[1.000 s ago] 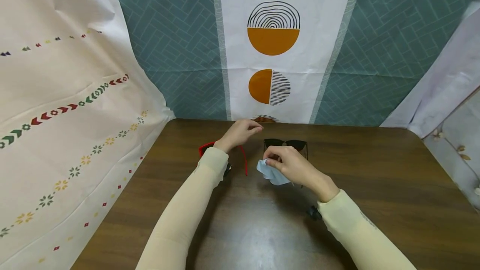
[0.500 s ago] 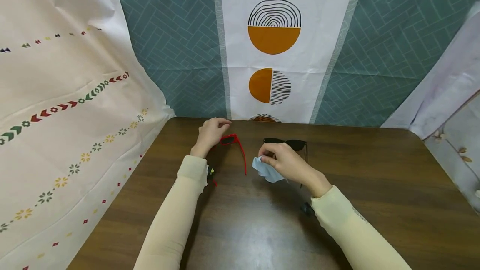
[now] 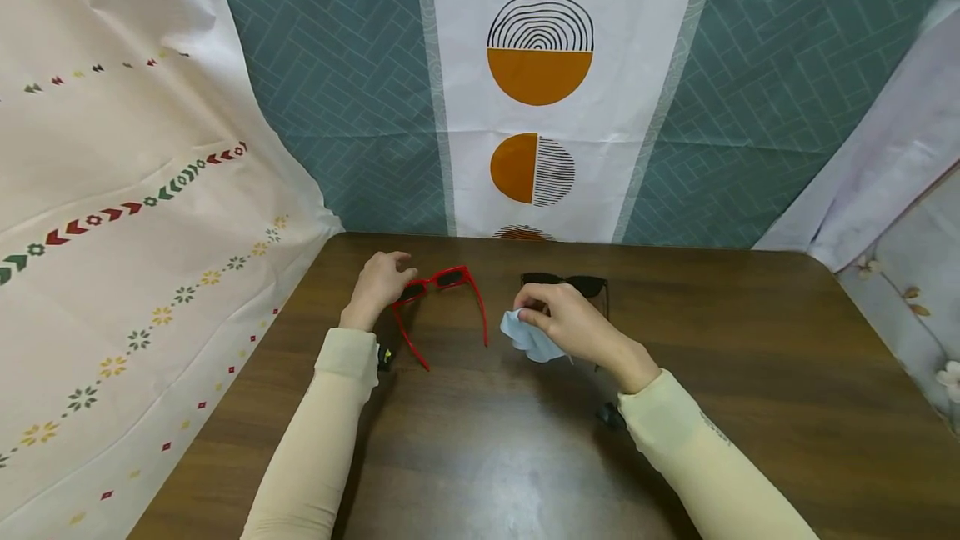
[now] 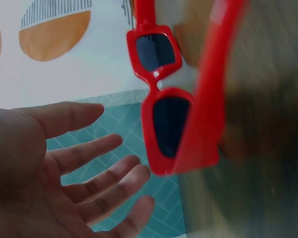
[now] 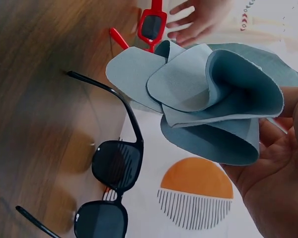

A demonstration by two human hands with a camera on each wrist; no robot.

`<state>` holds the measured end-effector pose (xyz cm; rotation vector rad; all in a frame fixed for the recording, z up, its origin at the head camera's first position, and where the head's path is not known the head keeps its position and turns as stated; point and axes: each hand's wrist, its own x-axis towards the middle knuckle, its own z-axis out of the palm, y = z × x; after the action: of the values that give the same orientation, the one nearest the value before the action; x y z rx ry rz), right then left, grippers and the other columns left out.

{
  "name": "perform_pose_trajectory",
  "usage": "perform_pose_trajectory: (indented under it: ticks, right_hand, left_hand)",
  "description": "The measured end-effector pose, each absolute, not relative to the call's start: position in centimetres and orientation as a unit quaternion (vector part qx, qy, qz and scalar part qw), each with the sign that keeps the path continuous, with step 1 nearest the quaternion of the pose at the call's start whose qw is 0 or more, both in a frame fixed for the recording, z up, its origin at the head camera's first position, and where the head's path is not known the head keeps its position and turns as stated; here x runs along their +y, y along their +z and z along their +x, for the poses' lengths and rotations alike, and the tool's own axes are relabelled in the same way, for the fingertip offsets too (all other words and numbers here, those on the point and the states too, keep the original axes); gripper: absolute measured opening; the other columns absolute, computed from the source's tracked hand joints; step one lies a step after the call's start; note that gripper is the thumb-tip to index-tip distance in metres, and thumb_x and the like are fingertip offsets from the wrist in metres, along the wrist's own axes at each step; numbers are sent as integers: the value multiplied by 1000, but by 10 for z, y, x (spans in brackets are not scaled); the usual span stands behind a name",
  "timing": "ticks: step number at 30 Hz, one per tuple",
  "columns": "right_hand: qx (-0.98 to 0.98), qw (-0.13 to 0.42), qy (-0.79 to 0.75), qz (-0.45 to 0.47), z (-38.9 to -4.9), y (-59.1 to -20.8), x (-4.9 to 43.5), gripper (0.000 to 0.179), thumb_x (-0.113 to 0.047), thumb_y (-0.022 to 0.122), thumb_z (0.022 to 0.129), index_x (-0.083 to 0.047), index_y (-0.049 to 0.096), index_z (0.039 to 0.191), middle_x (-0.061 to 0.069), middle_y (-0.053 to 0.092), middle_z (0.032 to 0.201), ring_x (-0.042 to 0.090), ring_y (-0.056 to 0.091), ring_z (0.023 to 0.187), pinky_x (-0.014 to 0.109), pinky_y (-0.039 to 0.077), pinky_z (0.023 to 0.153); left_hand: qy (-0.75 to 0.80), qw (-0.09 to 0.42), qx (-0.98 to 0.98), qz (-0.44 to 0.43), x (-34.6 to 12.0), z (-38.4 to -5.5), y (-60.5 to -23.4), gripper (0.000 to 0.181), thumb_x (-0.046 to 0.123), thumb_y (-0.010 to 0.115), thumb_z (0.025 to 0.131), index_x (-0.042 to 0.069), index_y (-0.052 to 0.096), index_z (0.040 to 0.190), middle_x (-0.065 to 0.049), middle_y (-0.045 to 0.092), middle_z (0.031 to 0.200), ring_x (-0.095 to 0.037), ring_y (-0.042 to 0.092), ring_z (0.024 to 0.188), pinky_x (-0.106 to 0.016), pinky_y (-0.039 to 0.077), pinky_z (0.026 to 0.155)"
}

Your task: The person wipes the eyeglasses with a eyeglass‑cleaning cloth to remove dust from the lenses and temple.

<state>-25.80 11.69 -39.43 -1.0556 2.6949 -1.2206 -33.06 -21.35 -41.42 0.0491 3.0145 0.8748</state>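
Arms [image 3: 315, 423] reach forward — left fingers [image 4: 89, 151] spread (loosely), right fingers [image 3: 534, 293] pinching.

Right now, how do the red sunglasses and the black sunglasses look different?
The red sunglasses have a bright red frame; the black sunglasses have a black one.
In the head view, the red sunglasses slant, while the black sunglasses sit nearly level.
The red sunglasses are by the left hand; the black sunglasses are partly hidden by the right hand.
Both have dark lenses and unfolded arms.

On my feed I see a brown worktop [image 3: 480, 440] carrying red sunglasses [image 3: 448, 277] at eleven o'clock and black sunglasses [image 3: 587, 284] (both pairs unfolded) at one.
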Motion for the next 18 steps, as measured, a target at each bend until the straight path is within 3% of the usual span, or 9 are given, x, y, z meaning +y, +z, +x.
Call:
perform_pose_trajectory:
  ticks: [7,18]
  right_hand:
    - [858,-2,-390,-334,-257,-393,118,5,-8,70,99,-10,72,103,-1,72,97,12,65,81,32,57,75]
    - [856,6,-393,-336,-255,-397,119,4,-9,69,100,-10,72,104,-2,72,96,11,64,81,31,56,74]
  left_hand:
    - [267,34,963,2,-233,-321,-418,53,27,61,105,-1,51,148,-30,48,145,-48,45,134,-62,37,113]
    - [274,28,961,-15,-248,-314,-428,41,31,64,105,-3,57,127,-26,65,119,-44,60,109,-57,48,95]
